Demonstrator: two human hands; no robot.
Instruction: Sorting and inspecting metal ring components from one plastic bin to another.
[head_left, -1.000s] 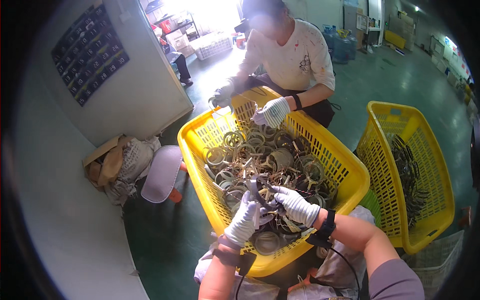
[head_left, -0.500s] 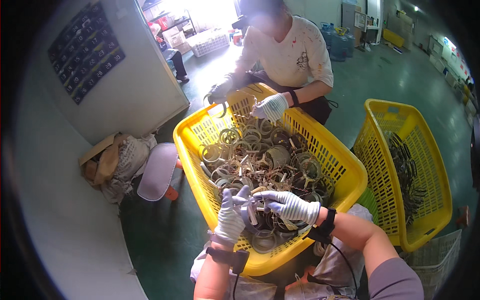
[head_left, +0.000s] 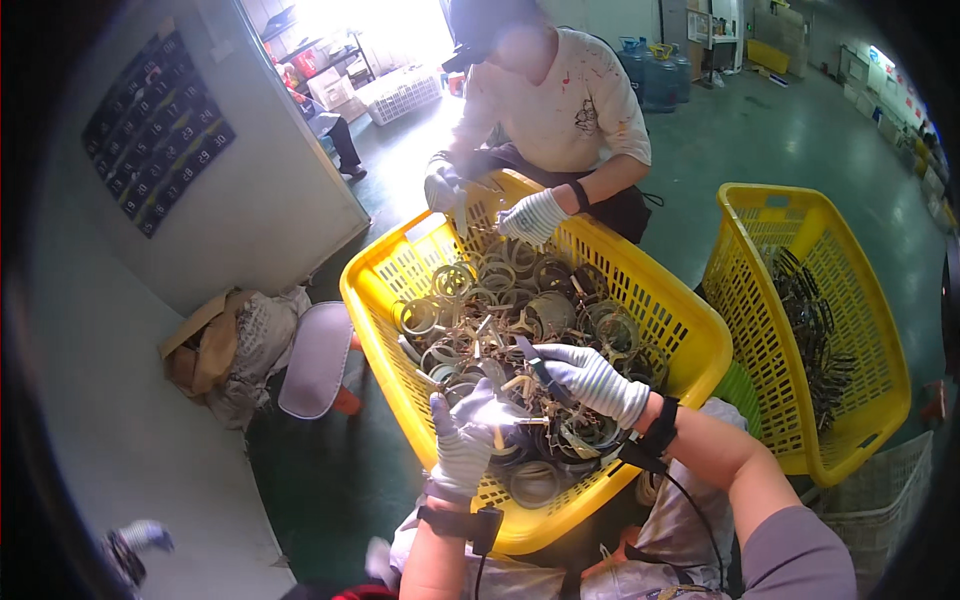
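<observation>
The right hand (head_left: 593, 378), in a white-and-grey striped glove, is clamped on a narrow dark strip (head_left: 545, 372), its fingers together around one side; the strip slants above the near half of a large yellow slotted plastic basket (head_left: 520, 530). The left hand (head_left: 466, 432), gloved alike, is over the basket's near left side, thumb apart from the fingers; blur means I cannot tell whether they grip anything. Pale round rings (head_left: 550, 315) tangled with thin wires fill the basket below. Across it, another person's two gloved hands work at the far end. Dark curved strips (head_left: 805, 330) lie inside a second yellow slotted basket (head_left: 880, 375) at right.
</observation>
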